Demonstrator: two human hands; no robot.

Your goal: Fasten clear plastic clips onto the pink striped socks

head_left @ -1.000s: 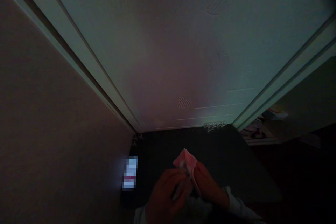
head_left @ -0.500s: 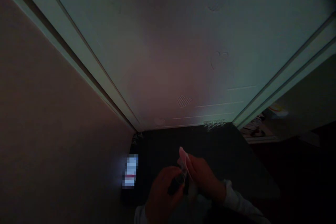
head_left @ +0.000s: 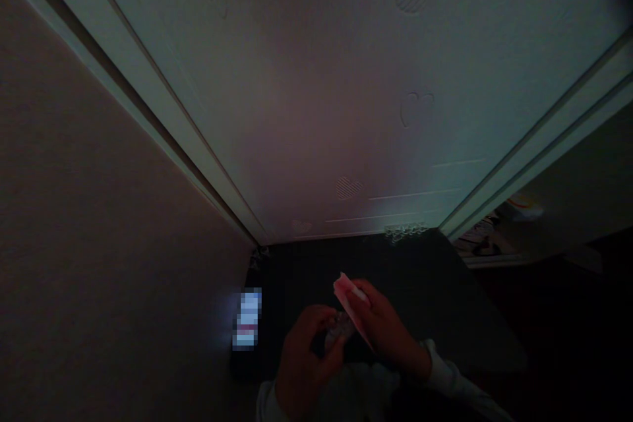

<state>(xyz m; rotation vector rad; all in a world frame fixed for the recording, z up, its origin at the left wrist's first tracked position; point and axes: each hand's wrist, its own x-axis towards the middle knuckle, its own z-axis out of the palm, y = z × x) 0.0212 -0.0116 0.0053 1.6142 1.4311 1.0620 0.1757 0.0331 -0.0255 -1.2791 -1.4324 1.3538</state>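
In the dim head view, my right hand (head_left: 388,326) is closed around a thin pink sheet (head_left: 350,297), which looks like paper or cloth. To its left, my left hand (head_left: 309,356) curls its thumb and fingers around a small clear, shiny object (head_left: 339,330). That object lies close against the lower left side of the pink sheet. Both hands are over the near part of a dark tabletop (head_left: 395,277). Darkness hides the details of the clear object.
A lit, pixelated screen (head_left: 247,318) is at the table's left edge by the wall (head_left: 123,244). Behind the table is a pale panel with heart reliefs (head_left: 321,112). Crinkled shiny material (head_left: 405,232) lies at its foot. A shelf with items (head_left: 521,208) stands right.
The pink sheet now shows more of its length and leans to the left in my right hand. My left hand has shifted slightly, and the clear object shows more plainly between its fingers.
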